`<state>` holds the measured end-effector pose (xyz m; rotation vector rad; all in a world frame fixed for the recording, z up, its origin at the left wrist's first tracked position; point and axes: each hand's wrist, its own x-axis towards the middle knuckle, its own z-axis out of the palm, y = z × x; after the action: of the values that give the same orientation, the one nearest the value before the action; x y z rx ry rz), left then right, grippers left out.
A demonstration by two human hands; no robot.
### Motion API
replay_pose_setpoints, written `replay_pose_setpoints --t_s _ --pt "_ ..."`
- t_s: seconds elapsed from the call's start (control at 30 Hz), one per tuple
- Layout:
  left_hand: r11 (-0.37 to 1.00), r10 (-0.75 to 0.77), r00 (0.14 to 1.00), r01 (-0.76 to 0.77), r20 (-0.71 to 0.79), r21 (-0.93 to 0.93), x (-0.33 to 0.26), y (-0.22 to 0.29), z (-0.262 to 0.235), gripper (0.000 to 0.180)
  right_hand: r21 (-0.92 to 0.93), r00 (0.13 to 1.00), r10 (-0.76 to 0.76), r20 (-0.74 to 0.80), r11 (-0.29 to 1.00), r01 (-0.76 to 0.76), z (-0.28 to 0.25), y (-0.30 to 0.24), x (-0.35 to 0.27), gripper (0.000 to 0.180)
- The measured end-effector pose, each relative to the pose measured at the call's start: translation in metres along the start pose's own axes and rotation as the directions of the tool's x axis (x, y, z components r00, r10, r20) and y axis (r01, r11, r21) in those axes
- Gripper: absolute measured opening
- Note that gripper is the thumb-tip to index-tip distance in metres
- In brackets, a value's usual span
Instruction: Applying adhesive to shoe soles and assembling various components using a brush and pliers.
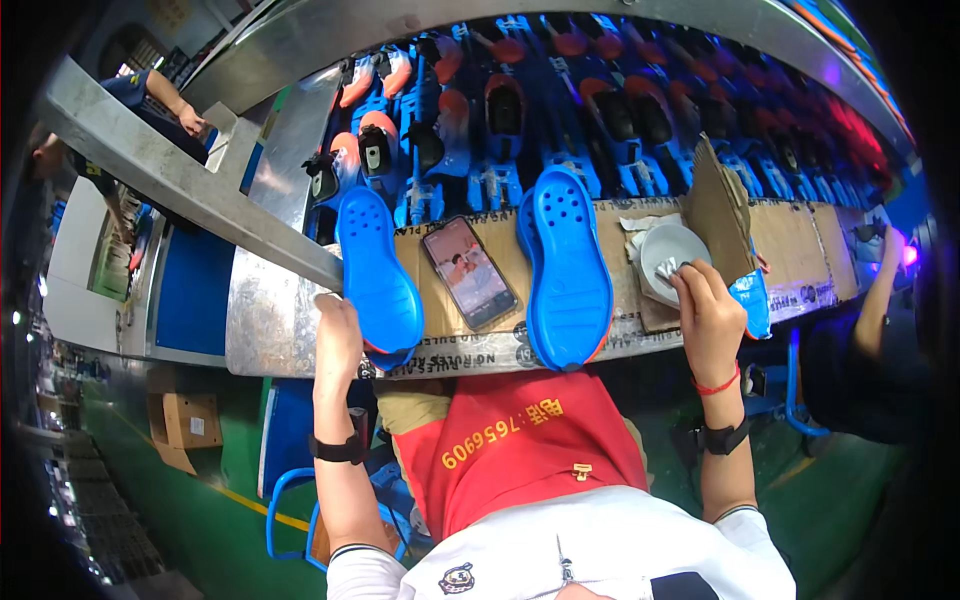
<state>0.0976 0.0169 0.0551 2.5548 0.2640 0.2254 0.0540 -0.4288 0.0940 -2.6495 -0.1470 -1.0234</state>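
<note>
We keep the left blue sole [382,285] on the near edge of the bench, its holed end pointing far, apparently so that it lies within easy reach. The left hand [338,332] rests at its near left side, fingers loosely bent; we cannot tell whether it grips the sole, as the fingertips are not clear. The right hand [712,305] is over the near right rim of a white bowl [677,245], thumb and fingers drawn almost together at the small white pieces [668,268] — we cannot tell whether a piece is pinched. The bowl sits right of the soles, presumably to suit that hand. A phone [470,272] lies face up between the left sole and the right blue sole [570,280], likely angled for viewing. Cardboard [505,232] covers the bench, probably as protection.

Both soles are bright blue, with round holes at the far end, a narrower waist and ridged bands toward the near end. Under the right one, another blue edge shows — at its far left.
</note>
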Motion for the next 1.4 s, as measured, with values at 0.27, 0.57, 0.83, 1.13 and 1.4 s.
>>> replay_pose_setpoints --t_s 0.27,0.57,0.83,1.13,1.4 --pt "0.372 -0.001 0.938 0.321 0.346 -0.871 -0.036 0.067 -0.029 0.052 -0.076 0.996 0.001 0.089 0.997 0.006 0.014 0.016 0.007 0.011" --pt "0.118 0.206 0.842 0.485 0.499 -0.867 -0.067 0.131 0.013 0.061 -0.076 0.990 -0.010 0.138 0.997 0.020 0.024 0.024 0.006 0.009" --pt "0.166 0.262 0.834 0.456 0.485 -0.874 -0.077 0.176 0.046 0.055 -0.049 0.990 -0.007 0.142 0.999 0.014 0.013 0.018 0.011 0.008" --pt "0.300 0.277 0.926 0.171 0.257 -0.939 -0.084 0.191 0.069 0.048 0.117 0.997 0.058 0.046 0.991 -0.063 -0.019 -0.003 0.010 0.010" --pt "0.396 0.237 0.961 0.039 0.143 -0.917 -0.091 0.197 0.063 0.037 0.471 0.993 -0.030 0.114 0.882 -0.027 -0.033 -0.052 -0.006 0.016"
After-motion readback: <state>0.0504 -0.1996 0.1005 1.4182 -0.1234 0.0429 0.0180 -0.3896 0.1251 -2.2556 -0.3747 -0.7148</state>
